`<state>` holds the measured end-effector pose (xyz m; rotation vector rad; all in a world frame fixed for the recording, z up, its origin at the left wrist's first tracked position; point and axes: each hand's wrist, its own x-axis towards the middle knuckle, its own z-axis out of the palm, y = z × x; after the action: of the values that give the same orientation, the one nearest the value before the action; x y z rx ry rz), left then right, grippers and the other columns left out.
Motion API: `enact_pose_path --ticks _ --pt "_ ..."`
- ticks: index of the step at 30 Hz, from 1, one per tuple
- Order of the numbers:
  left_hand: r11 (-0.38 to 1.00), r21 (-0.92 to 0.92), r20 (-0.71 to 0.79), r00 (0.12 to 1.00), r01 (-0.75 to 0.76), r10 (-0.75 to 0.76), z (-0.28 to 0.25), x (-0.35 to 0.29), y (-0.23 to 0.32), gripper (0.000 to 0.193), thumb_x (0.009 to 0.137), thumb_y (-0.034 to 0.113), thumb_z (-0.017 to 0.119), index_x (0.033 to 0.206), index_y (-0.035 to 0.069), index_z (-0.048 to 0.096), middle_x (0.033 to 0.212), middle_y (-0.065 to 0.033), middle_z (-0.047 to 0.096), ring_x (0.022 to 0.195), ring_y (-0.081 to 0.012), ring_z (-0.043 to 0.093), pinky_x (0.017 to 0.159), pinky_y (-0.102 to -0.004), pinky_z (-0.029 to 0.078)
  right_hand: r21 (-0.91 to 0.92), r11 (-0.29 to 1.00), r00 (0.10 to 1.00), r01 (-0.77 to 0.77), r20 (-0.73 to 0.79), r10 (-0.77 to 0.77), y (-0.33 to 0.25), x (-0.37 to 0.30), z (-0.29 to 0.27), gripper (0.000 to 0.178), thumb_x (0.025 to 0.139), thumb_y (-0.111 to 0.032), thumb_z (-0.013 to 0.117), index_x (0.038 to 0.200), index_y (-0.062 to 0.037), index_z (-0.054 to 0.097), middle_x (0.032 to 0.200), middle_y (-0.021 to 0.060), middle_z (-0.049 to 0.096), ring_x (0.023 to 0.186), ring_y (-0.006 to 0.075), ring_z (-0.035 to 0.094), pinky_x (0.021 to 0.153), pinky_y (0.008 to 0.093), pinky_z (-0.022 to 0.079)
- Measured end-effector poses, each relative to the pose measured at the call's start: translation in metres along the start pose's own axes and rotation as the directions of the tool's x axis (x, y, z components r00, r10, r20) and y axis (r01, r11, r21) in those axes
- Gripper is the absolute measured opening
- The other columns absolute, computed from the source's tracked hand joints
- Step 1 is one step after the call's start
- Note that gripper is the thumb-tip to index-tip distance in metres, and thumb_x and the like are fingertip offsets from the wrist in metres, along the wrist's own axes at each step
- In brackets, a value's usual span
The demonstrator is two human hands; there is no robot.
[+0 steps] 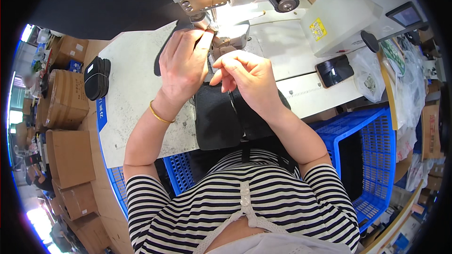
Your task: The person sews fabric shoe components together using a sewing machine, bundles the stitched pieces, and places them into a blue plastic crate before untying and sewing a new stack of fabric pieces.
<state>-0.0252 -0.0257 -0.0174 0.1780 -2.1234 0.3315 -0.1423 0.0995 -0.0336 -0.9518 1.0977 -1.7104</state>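
My left hand (181,61) reaches up to the needle area of a sewing machine (207,2). Its fingers are pinched together by the presser foot; what they grip is hidden. My right hand (247,73) hovers just right of it, fingers loosely bent and apart, with nothing visible in them. Below both hands, black fabric pieces (218,122) hang over the front edge of the white machine table (141,73). Another dark piece (162,56) lies beneath and left of my left hand.
A tied stack of black pieces (97,78) sits at the table's left edge. To the right lie a phone (334,71) and a clear plastic bag (368,77). Blue crates (379,148) stand below the table. Cardboard boxes (68,99) fill the left side.
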Motion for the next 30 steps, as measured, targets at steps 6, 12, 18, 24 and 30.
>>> enact_pose_path --ticks 6,12,18,24,30 --pt "0.994 0.016 0.036 0.993 -0.112 0.111 -0.001 -0.027 -0.055 0.038 0.078 0.004 0.069 0.115 -0.002 0.065 0.121 -0.0157 0.062 0.111 -0.0329 0.061 0.091 -0.0373 0.052 -0.052 0.998 1.000 -0.031 -0.001 0.031 -0.003 -0.001 0.003 0.019 0.096 -0.014 0.058 0.095 0.0021 0.068 0.082 0.0090 0.072 0.069 0.0093 0.065 0.062 0.0212 0.051" --pt "0.972 -0.205 0.263 0.951 -0.112 0.165 -0.006 -0.025 -0.077 0.049 0.088 0.019 0.065 0.132 0.000 0.052 0.132 -0.0171 0.058 0.121 -0.0368 0.056 0.101 -0.0442 0.047 -0.075 0.995 0.998 0.059 -0.020 -0.061 0.002 0.005 0.012 0.020 0.096 -0.012 0.060 0.103 0.0054 0.067 0.091 0.0106 0.073 0.082 0.0117 0.069 0.072 0.0243 0.055" --pt "0.975 -0.143 0.222 0.954 -0.171 0.200 0.005 -0.025 -0.080 0.043 0.083 0.005 0.063 0.126 0.002 0.057 0.127 -0.0143 0.061 0.110 -0.0301 0.062 0.089 -0.0382 0.053 -0.101 0.994 0.999 0.030 -0.011 -0.031 0.002 0.002 0.013 0.021 0.096 -0.013 0.060 0.105 0.0049 0.067 0.092 0.0111 0.073 0.082 0.0107 0.069 0.074 0.0252 0.055" --pt "0.955 -0.041 0.107 0.949 -0.293 0.295 -0.039 0.002 -0.051 0.040 0.064 0.001 0.063 0.103 0.003 0.069 0.095 -0.0060 0.068 0.070 -0.0174 0.064 0.057 -0.0283 0.050 -0.212 0.968 0.981 0.132 -0.115 -0.159 0.013 0.006 0.017 0.024 0.095 -0.015 0.062 0.106 0.0055 0.067 0.088 0.0082 0.073 0.078 0.0092 0.067 0.068 0.0234 0.052" --pt "0.994 -0.104 0.270 0.962 -0.021 0.049 -0.052 0.023 -0.004 0.032 0.071 0.006 0.067 0.103 0.005 0.070 0.075 -0.0021 0.054 0.057 -0.0157 0.054 0.050 -0.0286 0.044 -0.178 0.980 0.996 0.093 0.000 -0.094 0.017 0.003 0.029 0.019 0.098 -0.007 0.056 0.110 0.0032 0.066 0.090 0.0013 0.066 0.076 0.0046 0.059 0.065 0.0226 0.053"
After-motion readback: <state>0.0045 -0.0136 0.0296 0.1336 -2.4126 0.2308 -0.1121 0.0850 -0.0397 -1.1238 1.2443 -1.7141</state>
